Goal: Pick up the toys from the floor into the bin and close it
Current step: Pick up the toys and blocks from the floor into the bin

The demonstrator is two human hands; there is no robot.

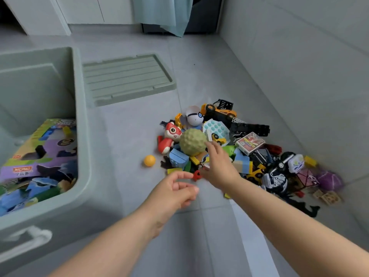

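Note:
A pile of toys lies on the grey floor at right-centre: a bumpy green ball [192, 143], a red and white fox figure [169, 137], blue blocks [178, 158], a yellow truck [218, 111] and several others. An orange ball [149, 160] sits apart to the left. The green bin [83, 136] stands open at left with a colourful box and toys inside. Its lid [127, 77] lies flat on the floor behind. My right hand [218, 163] reaches over the pile beside the green ball, fingers extended. My left hand [175, 189] hovers just left of it, fingers loosely curled, holding nothing.
A wall runs along the right side close behind the toys. White cabinets and a hanging blue cloth [165, 13] are at the back. Bare floor lies between the bin and the pile.

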